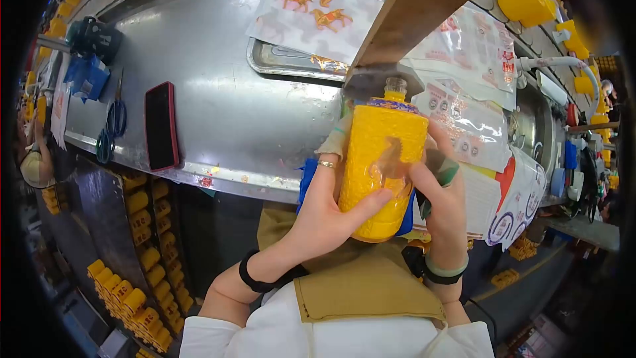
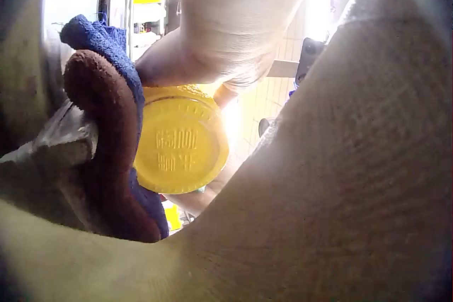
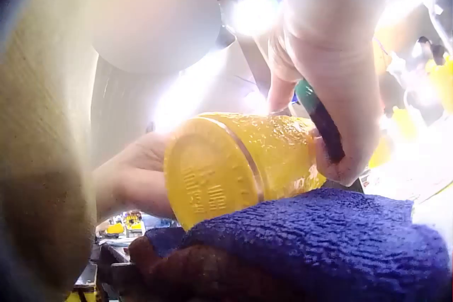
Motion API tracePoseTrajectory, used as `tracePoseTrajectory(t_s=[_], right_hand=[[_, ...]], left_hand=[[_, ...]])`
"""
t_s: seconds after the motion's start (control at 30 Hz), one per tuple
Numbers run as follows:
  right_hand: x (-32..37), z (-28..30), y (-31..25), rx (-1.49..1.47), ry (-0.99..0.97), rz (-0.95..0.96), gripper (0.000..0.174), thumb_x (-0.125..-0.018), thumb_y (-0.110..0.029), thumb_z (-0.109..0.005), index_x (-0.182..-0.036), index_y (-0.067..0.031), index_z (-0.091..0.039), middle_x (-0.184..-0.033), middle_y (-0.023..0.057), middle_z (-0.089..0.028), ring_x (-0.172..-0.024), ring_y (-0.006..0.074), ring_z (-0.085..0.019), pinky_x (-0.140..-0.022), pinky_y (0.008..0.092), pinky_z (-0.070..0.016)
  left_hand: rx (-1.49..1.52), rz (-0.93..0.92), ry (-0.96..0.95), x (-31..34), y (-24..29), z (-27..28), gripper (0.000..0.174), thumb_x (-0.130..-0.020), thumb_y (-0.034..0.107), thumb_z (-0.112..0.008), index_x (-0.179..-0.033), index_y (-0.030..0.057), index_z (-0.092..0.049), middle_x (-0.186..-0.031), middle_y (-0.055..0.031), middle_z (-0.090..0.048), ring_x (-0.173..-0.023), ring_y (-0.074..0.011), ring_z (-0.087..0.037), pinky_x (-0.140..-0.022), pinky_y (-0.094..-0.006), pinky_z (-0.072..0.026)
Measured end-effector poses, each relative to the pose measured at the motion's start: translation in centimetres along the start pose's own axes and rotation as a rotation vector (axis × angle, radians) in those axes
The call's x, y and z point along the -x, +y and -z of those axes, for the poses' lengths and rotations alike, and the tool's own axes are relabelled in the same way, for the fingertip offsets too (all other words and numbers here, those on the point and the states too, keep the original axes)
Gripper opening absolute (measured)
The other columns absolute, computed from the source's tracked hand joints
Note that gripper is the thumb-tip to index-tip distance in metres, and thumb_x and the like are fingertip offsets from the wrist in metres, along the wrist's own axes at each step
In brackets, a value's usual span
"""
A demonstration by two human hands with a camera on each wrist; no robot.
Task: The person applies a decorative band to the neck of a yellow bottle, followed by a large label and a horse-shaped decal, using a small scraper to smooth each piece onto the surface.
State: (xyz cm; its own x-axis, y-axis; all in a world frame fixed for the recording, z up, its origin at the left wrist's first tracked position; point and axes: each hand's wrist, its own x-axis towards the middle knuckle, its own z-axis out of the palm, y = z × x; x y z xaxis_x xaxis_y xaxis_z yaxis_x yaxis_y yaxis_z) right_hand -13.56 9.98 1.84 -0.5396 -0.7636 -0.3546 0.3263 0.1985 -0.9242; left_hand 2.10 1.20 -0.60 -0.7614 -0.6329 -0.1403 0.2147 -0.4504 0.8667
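Between both hands is a yellow textured bottle [image 1: 374, 132] with a bare glass neck [image 1: 395, 86], tilted with its base toward the body. My left hand [image 1: 331, 215] holds its left side, thumb along the lower front. My right hand [image 1: 440, 202] grips the right side, its thumb pressing by a horse-shaped decal [image 1: 391, 159] on the front. White covering [image 1: 336, 140] wraps a left finger; a camouflage-patterned cover [image 1: 442, 167] shows at the right fingers. In the left wrist view the bottle's embossed base [image 2: 180, 146] faces the camera. A blue towel [image 3: 333, 238] lies under the bottle.
A sheet with several horse decals [image 1: 328, 18] lies over a metal tray [image 1: 265, 59]. A phone [image 1: 161, 126] and scissors [image 1: 116, 116] are on the metal bench [image 1: 225, 79]. A wooden post [image 1: 424, 10] rises just beyond the bottle. Printed sheets [image 1: 464, 126] lie at right.
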Motion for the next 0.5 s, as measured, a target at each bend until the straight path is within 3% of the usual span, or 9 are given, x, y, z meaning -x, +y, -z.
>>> tracePoseTrajectory(t_s=[0.5], right_hand=[[-0.25,0.38,0.53,-0.018,-0.024,0.011,0.072,-0.09,-0.012,-0.077,-0.152,-0.0024,-0.041,-0.096,-0.0018,-0.047,-0.092,0.0106,-0.056,-0.084,0.0251,-0.0462]], left_hand=[[-0.003,-0.03,0.008,-0.23,-0.16,-0.08,0.087,-0.094,0.001,-0.07,-0.16,-0.0017,-0.012,-0.155,-0.0164,-0.035,-0.145,-0.0241,-0.039,-0.118,-0.039,-0.036]])
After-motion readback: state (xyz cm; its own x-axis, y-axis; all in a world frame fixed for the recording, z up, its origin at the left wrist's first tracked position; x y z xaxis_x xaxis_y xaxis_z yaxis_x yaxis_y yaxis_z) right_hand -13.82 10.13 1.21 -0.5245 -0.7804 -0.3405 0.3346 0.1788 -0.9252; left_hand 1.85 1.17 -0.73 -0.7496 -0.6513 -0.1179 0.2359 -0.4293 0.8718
